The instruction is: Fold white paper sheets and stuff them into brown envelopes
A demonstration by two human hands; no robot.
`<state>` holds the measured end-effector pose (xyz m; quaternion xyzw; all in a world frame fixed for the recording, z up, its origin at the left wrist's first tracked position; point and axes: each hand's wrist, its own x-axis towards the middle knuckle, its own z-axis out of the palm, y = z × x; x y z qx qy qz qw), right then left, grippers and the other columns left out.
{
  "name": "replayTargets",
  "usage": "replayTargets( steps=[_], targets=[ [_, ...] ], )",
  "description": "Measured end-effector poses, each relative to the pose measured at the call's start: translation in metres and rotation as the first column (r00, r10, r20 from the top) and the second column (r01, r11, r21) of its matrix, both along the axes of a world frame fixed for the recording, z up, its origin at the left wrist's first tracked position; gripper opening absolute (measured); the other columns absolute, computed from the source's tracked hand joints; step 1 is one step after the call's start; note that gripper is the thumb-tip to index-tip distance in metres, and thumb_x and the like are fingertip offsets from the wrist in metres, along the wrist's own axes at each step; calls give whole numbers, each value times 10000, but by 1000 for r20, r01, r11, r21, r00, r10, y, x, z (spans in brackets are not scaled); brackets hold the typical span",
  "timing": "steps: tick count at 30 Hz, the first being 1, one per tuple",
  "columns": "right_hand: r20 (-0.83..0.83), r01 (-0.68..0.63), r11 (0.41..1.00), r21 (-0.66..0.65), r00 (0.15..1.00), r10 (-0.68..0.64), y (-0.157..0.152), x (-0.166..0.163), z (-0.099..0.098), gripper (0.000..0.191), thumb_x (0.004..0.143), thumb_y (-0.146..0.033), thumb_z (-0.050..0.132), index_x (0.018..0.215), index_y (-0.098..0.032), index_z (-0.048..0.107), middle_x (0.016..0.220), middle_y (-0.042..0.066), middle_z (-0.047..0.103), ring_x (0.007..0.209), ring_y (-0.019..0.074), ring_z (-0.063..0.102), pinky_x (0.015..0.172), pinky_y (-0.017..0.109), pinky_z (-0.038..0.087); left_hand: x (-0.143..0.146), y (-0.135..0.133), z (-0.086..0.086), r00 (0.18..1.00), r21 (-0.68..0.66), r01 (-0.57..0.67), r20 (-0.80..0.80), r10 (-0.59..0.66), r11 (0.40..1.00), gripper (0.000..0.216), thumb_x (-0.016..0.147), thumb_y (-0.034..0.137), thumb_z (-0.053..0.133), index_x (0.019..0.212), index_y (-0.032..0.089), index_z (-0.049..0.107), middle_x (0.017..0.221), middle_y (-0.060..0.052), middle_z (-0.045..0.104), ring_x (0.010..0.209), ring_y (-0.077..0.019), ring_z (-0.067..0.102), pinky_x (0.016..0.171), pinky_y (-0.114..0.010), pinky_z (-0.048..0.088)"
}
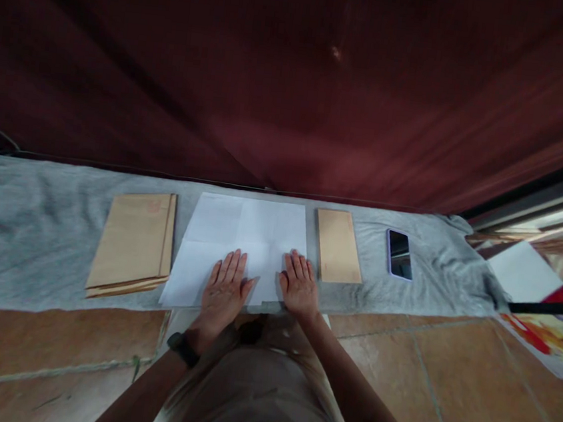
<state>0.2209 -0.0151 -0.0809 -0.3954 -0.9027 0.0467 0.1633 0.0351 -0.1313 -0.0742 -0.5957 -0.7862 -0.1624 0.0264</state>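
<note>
White paper with faint crease lines lies spread in front of me on a grey cloth. Flat on its lower middle rests my left hand, fingers stretched out and thumb apart. My right hand lies palm down at the paper's lower right, its fingers extended, holding nothing. To the left is a stack of brown envelopes. A smaller brown envelope or pile sits just right of the paper, close to my right hand; how many are in it I cannot tell.
A phone with a purple case lies farther right on the grey cloth. Behind the narrow surface hangs a dark red curtain. Colourful printed packaging and a white sheet are at the far right. Tiled floor shows below.
</note>
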Motion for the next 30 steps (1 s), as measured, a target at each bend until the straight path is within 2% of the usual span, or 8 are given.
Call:
replayTargets(
  steps=[10,13,15,18,20,22,26,30],
  targets=[
    [8,-41,999,-13,999,41,-20,51,0,585,1069,-361,422,1595,-119,337,1628,142,393,1490,300,394,1223,497,331,-7,-10,-3,999,-8,12,-53,-12,1000,661,1051,466,332,1593,86,321,1632,-181,374,1543,-315,300,1255,-524,237],
    [-9,-63,998,-26,998,62,-23,60,1,583,1068,-346,428,1598,-124,329,1633,150,384,1512,305,359,1222,518,338,-7,-9,0,999,-6,11,-35,-11,1000,653,1049,461,339,1582,84,344,1626,-192,381,1542,-334,296,1247,-552,244],
    [-15,-123,992,-36,992,122,-26,62,4,585,1063,-350,440,1588,-111,343,1637,163,371,1521,305,341,1222,528,341,-5,-9,6,999,6,34,-22,-34,999,637,1050,446,344,1569,78,365,1628,-200,375,1544,-339,289,1243,-562,252],
    [-15,-219,974,-53,976,219,-31,60,9,561,1059,-358,459,1559,-109,398,1622,161,401,1508,297,365,1231,531,333,3,-8,14,982,-1,190,-7,-190,982,592,1049,420,372,1552,109,403,1646,-167,360,1553,-302,276,1255,-525,262],
    [-19,-237,969,-62,971,237,-32,58,13,536,1057,-353,469,1533,-106,440,1595,163,444,1489,295,394,1232,533,333,11,-8,18,944,-40,328,1,-329,944,549,1039,416,419,1526,164,452,1647,-119,377,1550,-276,289,1265,-510,253],
    [-31,-244,967,-69,970,242,-30,57,15,526,1050,-353,489,1510,-98,470,1569,172,478,1474,297,415,1224,529,349,20,-7,19,918,-81,396,1,-397,915,526,1022,415,468,1500,199,489,1633,-100,408,1535,-275,324,1266,-528,243],
    [-58,-278,957,-79,960,274,-23,59,16,504,1031,-343,528,1489,-132,503,1533,155,524,1435,287,468,1203,515,391,31,-4,19,926,-142,373,-8,-377,917,549,992,392,527,1505,201,488,1618,-113,429,1503,-302,380,1244,-569,260],
    [-70,-298,951,-78,954,293,-16,59,14,457,1012,-314,564,1434,-138,560,1496,150,563,1399,284,510,1190,501,423,35,1,23,942,-173,331,-2,-337,927,557,968,389,564,1496,222,509,1607,-101,448,1481,-312,413,1225,-555,298]
  ],
)
